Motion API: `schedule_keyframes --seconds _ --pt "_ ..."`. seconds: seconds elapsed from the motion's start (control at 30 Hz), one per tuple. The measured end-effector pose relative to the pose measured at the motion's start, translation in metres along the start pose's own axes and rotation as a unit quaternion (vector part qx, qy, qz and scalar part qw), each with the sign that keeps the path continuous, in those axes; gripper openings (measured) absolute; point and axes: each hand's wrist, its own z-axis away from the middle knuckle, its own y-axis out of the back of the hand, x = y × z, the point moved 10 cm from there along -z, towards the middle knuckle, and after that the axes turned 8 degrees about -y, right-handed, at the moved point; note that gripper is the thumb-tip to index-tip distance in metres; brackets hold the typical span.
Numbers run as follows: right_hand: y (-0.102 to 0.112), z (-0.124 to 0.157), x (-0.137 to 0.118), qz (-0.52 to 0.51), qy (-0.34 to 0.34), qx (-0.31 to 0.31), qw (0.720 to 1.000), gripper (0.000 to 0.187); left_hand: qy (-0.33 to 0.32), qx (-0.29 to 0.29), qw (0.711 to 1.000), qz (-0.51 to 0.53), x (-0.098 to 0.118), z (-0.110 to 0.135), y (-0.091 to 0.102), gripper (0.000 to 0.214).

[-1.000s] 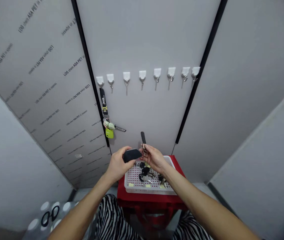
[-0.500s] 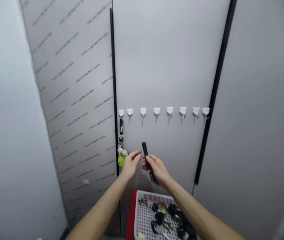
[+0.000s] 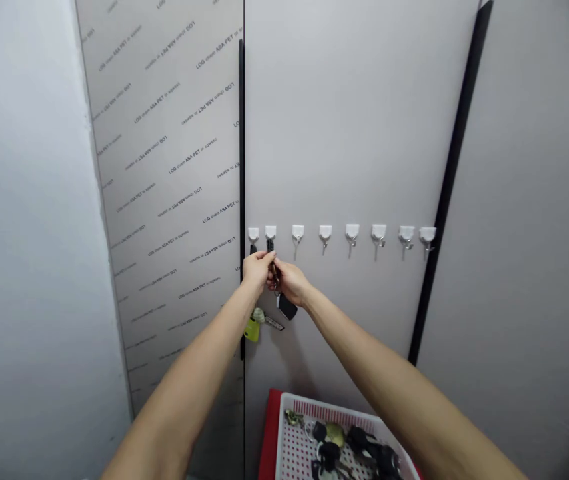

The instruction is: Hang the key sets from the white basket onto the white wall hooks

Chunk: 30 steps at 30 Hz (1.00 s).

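My right hand (image 3: 291,283) is closed on a keychain with a short black strap (image 3: 271,246), its top end up at the second white hook (image 3: 271,233) from the left. Below the fingers dangles a black key fob (image 3: 287,307) on a metal ring. My left hand (image 3: 257,268) pinches the same strap from the left, fingertips meeting the right hand's. Behind it, another keychain hangs from the leftmost hook (image 3: 253,234), mostly covered; its lime-green tag (image 3: 251,331) shows underneath. Whether the strap's loop is over the hook is too small to tell.
More white hooks (image 3: 352,231) run in a row to the right along the pale panel. A white perforated basket (image 3: 281,433) of keys and fobs stands below on something red (image 3: 270,427). Black vertical strips (image 3: 242,167) edge the panel on both sides.
Both hands have risen and moved left, bringing the keychain from below the hooks up to the second one. My left hand, empty before, now pinches the strap.
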Motion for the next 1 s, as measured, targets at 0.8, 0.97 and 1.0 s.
schedule_keyframes --seconds 0.8,0.97,1.0 --pt "0.035 -0.008 -0.010 0.180 0.067 0.195 0.962 0.027 -0.028 0.104 0.969 -0.220 -0.012 -0.028 0.027 0.020" --pt "0.033 0.016 -0.060 0.348 0.235 0.295 0.858 0.021 -0.032 0.093 0.974 -0.206 -0.012 -0.034 0.024 0.019" --pt "0.028 0.018 -0.067 0.366 0.261 0.287 0.846 0.024 -0.026 0.085 0.975 -0.203 -0.014 -0.035 0.023 0.019"
